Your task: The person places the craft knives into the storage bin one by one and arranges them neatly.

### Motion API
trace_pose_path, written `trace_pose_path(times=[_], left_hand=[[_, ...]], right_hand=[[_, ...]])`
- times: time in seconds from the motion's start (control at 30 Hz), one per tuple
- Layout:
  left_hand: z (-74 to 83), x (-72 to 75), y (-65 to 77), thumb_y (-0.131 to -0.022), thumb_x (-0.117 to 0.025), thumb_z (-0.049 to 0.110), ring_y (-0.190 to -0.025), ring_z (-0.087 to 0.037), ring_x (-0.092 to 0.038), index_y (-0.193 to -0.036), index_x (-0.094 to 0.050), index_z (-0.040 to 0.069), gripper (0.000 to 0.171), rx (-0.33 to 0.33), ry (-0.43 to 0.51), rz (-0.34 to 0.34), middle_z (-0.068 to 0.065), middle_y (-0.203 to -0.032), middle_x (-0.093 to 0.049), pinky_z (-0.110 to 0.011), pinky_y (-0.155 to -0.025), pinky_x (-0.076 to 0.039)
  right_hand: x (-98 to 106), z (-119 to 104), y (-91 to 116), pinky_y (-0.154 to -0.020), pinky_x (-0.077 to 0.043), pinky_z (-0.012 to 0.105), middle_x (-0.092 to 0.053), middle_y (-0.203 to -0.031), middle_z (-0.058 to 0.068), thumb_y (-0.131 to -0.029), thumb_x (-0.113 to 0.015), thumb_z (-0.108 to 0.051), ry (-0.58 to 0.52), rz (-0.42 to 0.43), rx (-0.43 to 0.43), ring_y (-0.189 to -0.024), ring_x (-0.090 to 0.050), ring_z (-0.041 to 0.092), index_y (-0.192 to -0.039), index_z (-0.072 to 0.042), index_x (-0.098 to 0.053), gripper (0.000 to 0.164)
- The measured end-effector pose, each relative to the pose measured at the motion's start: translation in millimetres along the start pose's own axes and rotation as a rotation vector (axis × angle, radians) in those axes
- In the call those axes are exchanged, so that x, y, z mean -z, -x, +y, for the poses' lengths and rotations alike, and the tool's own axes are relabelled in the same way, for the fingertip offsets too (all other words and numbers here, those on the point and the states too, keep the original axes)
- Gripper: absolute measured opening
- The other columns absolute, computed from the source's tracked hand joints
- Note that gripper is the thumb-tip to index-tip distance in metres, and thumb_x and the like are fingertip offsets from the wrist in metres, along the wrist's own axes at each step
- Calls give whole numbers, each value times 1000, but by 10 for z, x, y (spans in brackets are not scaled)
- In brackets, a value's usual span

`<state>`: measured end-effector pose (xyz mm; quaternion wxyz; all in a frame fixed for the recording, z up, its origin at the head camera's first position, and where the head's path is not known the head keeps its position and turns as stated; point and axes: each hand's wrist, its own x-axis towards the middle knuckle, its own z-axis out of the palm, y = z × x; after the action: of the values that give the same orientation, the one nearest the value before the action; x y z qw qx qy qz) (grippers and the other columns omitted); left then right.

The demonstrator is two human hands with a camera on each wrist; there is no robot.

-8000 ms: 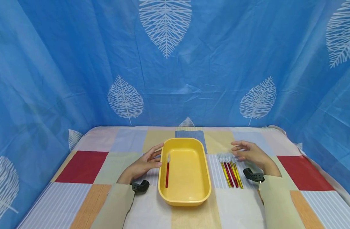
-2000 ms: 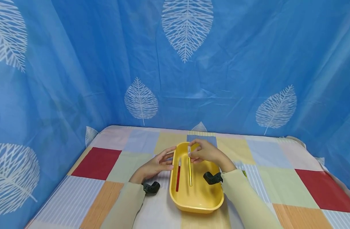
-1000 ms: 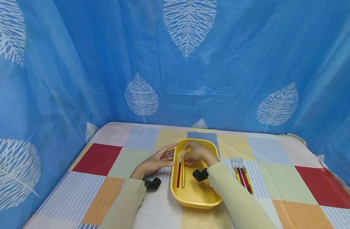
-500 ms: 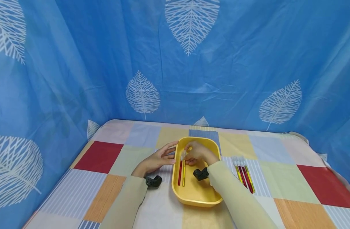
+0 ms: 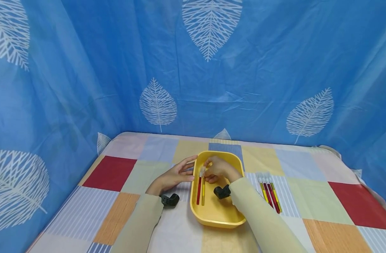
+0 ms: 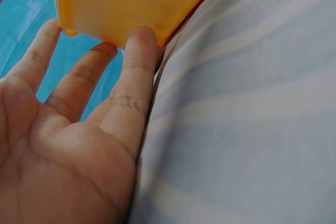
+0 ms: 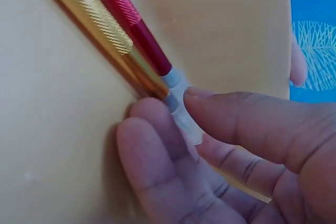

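A yellow plastic tray [image 5: 219, 224] stands on the patchwork cloth. Inside it, along the left side, a red craft knife [image 5: 198, 191] and a gold craft knife [image 5: 203, 193] lie side by side, clear-capped ends pointing away. In the right wrist view their knurled handles nearly touch. My right hand [image 5: 220, 169] is in the tray, with thumb and fingers pinching the gold knife's translucent cap [image 7: 188, 119]. From outside, my left hand [image 5: 174, 176] touches the tray's left wall with fairly straight, spread fingers; the left wrist view shows fingertips against that wall.
Several more capped craft knives [image 5: 269, 193], red and gold, lie in a row on the cloth right of the tray, near the right sleeve [image 5: 262, 218]. A blue curtain [image 5: 193, 88] with white leaf prints closes off the back and sides.
My right hand has left the row of knives, carried a gold one into the tray and lowered it beside the red one. Over the last half second, almost nothing moves. My left hand stays at the tray.
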<state>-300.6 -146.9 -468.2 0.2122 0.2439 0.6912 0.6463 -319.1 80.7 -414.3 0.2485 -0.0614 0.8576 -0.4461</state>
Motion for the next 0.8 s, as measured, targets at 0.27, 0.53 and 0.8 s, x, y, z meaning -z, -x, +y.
trace_pose_path(times=[0.27, 0.53, 0.8], left_hand=[[-17, 11, -4, -105, -68, 4, -157, -47, -35, -174, -20, 10, 85, -8, 12, 0, -26, -175, -25, -57, -126, -35], [-6, 1, -2, -105, -68, 3, -157, -48, -34, -174, -20, 11, 85, 2, 6, 5, -26, -175, -24, -58, -126, -35], [-14, -7, -4, -105, -68, 6, -162, -44, -25, -174, -20, 12, 85, 1, 9, -1, -23, -177, -23, -59, -128, -32]], right_hand=[[97, -46, 40, -68, -66, 33, -74, -87, 16, -102, -70, -3, 85, 3, 62, -68, -73, 19, -139, 9, -57, 40], [203, -38, 178, -79, -67, 43, -72, -96, 16, -104, -70, -8, 40, -54, 224, -83, -75, 32, -142, 8, -58, 43], [291, 4, 412, -85, -67, 47, -70, -102, 15, -105, -67, -6, 68, -126, 466, -94, -74, 42, -143, 14, -56, 44]])
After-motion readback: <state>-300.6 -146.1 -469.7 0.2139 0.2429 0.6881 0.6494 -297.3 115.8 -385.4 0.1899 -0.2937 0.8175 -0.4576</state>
